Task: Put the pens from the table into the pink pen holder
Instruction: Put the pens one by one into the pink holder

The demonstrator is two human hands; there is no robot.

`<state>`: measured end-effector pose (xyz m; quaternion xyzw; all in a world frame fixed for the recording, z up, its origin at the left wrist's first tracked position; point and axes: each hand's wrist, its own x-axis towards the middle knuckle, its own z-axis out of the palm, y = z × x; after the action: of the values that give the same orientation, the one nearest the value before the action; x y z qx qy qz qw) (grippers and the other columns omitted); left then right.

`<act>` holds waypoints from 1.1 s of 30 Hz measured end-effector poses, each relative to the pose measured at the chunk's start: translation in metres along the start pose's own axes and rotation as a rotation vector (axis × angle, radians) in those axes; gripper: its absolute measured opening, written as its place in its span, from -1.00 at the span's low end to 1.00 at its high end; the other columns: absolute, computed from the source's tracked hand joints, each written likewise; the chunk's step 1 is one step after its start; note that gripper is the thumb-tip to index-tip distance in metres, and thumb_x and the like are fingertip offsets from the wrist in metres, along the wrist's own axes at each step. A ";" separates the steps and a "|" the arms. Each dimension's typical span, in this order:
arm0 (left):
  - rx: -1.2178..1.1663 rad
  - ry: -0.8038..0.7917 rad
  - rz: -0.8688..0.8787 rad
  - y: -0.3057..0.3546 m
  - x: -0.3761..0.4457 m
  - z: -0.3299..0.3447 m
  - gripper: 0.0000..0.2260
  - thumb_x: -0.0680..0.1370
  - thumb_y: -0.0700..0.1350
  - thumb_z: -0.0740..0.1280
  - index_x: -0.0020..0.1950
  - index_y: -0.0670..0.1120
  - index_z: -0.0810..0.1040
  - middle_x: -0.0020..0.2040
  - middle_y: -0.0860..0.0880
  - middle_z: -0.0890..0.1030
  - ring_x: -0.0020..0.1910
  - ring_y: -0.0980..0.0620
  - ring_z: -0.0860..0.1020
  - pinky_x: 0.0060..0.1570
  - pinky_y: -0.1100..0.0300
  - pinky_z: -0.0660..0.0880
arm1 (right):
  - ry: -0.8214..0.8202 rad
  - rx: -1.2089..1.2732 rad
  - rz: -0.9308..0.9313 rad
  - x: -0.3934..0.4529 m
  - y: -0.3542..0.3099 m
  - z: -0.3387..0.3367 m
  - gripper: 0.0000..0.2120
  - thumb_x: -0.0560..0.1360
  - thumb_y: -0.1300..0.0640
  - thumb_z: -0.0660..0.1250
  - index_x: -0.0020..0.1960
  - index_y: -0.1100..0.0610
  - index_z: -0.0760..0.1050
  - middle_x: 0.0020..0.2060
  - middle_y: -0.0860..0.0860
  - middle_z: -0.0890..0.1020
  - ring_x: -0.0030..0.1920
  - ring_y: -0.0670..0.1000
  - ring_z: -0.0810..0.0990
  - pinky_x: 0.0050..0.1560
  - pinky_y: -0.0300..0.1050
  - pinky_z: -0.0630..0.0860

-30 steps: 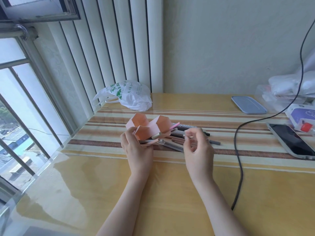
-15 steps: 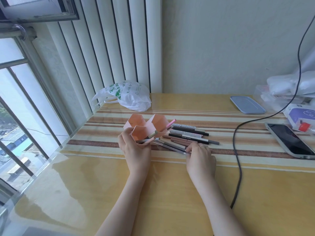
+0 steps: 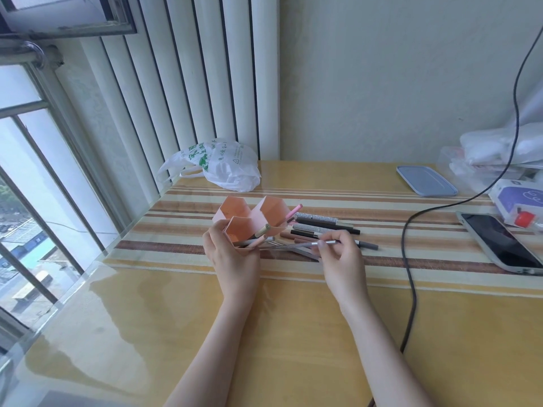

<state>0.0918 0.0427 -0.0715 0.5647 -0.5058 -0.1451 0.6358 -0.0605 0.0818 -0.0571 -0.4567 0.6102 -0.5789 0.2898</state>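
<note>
A: What is the left hand (image 3: 232, 257) doing?

B: Its fingers are curled round the near wall of the pink plastic pen holder with three six-sided cups (image 3: 249, 220), which leans toward the right. A few pens already poke out of the nearest cup, just past the left fingertips.

A: And the right hand (image 3: 342, 261)?

B: Thumb and fingers pinch a thin grey pen with a silver end (image 3: 299, 245) near its right end. The pen lies almost level, its far tip reaching toward the holder, close to the left fingers.

A: Where are the other pens?

B: The loose pile of dark, brown and glittery pens (image 3: 320, 229) lies on the striped table runner (image 3: 426, 259), just beyond the right fingers and touching the holder's right side.

A: Anything else nearby?

B: A black cable (image 3: 410, 259) runs well to the right of those fingers.
</note>
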 end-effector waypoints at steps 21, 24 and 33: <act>0.026 0.003 0.007 -0.003 0.001 0.001 -0.46 0.28 -0.37 0.44 0.15 -0.04 0.36 0.06 -0.01 0.37 0.06 0.10 0.30 -0.07 0.33 0.23 | 0.210 0.768 0.034 0.002 -0.020 -0.009 -0.91 0.56 0.25 0.28 -0.08 0.10 0.41 -0.16 0.11 0.55 -0.24 0.00 0.63 -0.14 -0.21 0.58; 0.036 0.003 0.021 -0.003 0.000 0.001 -0.47 0.29 -0.37 0.45 0.16 -0.05 0.37 0.07 -0.03 0.38 0.05 0.12 0.28 -0.07 0.34 0.22 | 0.247 0.755 -0.008 0.000 -0.022 -0.008 -0.91 0.56 0.23 0.28 -0.04 0.11 0.36 -0.18 0.07 0.55 -0.30 -0.05 0.65 -0.17 -0.21 0.59; 0.053 -0.008 0.040 -0.005 0.000 0.002 -0.45 0.28 -0.38 0.44 0.18 -0.05 0.36 0.07 -0.01 0.36 0.05 0.13 0.27 -0.07 0.34 0.21 | 0.266 0.652 -0.123 -0.004 -0.025 -0.007 -0.84 0.55 0.26 0.28 -0.03 0.05 0.34 -0.18 0.08 0.53 -0.30 -0.08 0.65 -0.13 -0.08 0.62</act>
<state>0.0919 0.0400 -0.0759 0.5705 -0.5232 -0.1213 0.6214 -0.0596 0.0913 -0.0319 -0.2967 0.3970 -0.8139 0.3030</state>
